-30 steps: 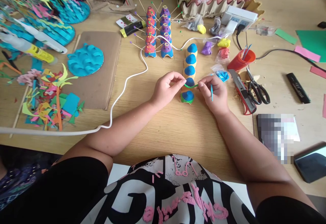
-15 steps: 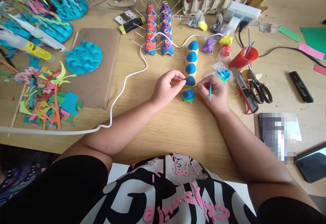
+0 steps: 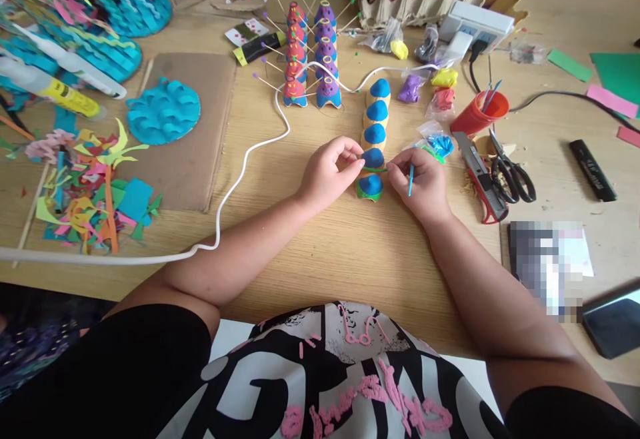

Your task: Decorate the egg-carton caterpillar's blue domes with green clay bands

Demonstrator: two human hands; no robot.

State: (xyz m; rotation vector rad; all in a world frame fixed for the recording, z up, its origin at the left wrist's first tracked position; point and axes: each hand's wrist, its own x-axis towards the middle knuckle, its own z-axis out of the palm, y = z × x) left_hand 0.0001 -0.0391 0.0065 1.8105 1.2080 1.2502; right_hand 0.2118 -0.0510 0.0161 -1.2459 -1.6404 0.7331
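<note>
A row of egg-carton cups (image 3: 376, 114) with blue clay tops runs away from me in the middle of the table. At its near end, a thin green clay strip (image 3: 381, 170) stretches across between my hands. My left hand (image 3: 333, 169) pinches by the strip's left end, thumb and forefinger together. On the other side, my right hand (image 3: 425, 182) pinches at the right end, with a slim blue stick (image 3: 411, 180) also tucked in its fingers. The nearest cup (image 3: 370, 187) has green clay around its blue top.
Two finished-looking caterpillar rows, red (image 3: 295, 56) and purple (image 3: 327, 56), bristle with pins behind. A white cable (image 3: 245, 166) crosses the left side. Right of my hand lie clay bags (image 3: 441, 146), a cutter knife (image 3: 481, 176), scissors (image 3: 510, 172) and a red cup (image 3: 477, 116).
The blue stick in my right hand has tilted slightly. Both hands stay in nearly the same place around the green strip.
</note>
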